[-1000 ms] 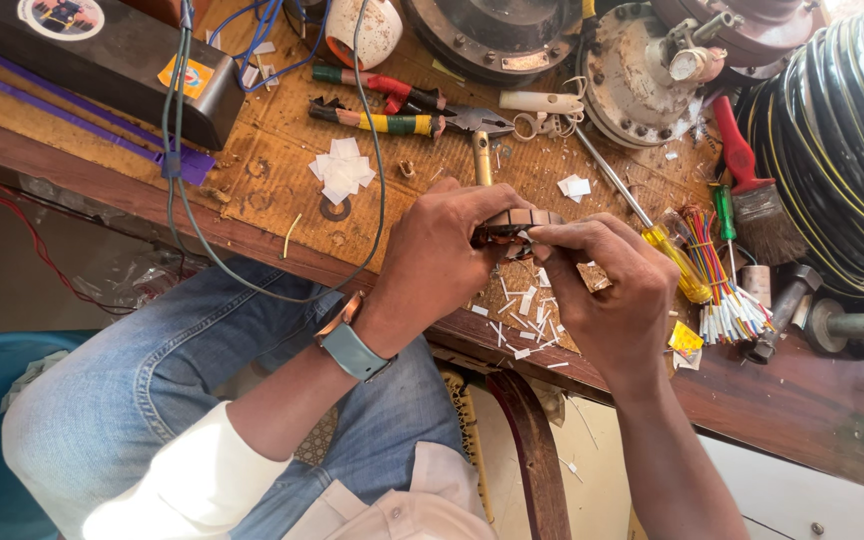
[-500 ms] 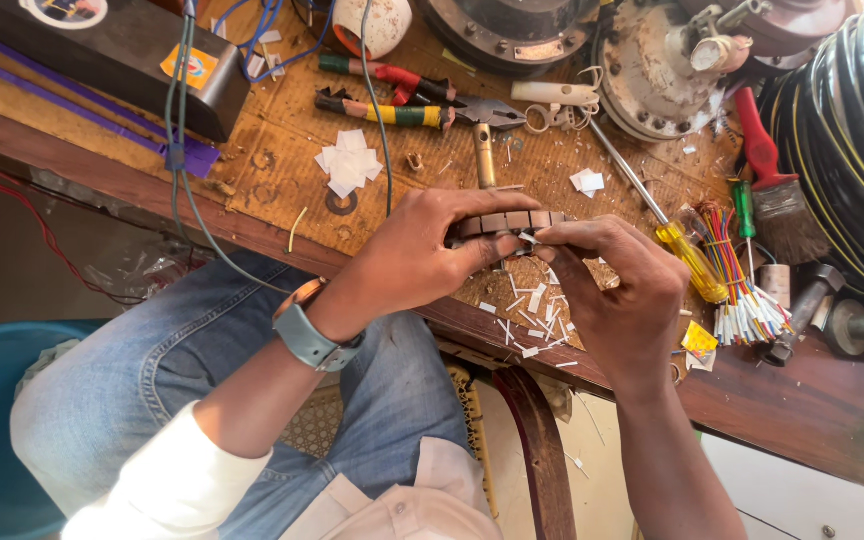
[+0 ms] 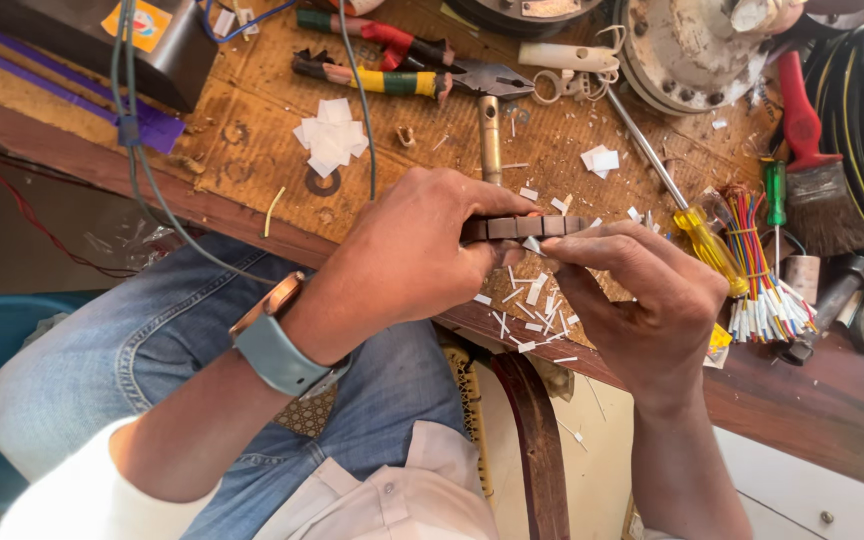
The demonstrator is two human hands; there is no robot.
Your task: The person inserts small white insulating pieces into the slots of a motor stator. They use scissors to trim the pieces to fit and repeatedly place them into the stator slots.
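Nearest: blue jeans point(image 3: 152, 340) and a grey wristwatch point(image 3: 277, 350) on the left wrist. Just above, left hand point(image 3: 412, 260) clenched around a dark segmented block point(image 3: 522, 227), held over the desk point(image 3: 812, 420) edge. Right hand point(image 3: 642, 300) at 3 o'clock of it, fingertips pinching a small white slip point(image 3: 532, 243) against the block's underside. White paper scraps point(image 3: 532, 310) strewn beneath. Farther, at 10 o'clock, a stack of white paper squares point(image 3: 330, 135); at 2 o'clock, a yellow-handled screwdriver point(image 3: 697, 235) (beside a bundle of coloured wires point(image 3: 757, 270)). Farthest, at 11 o'clock: a dark box with an orange-and-blue label point(image 3: 142, 22).
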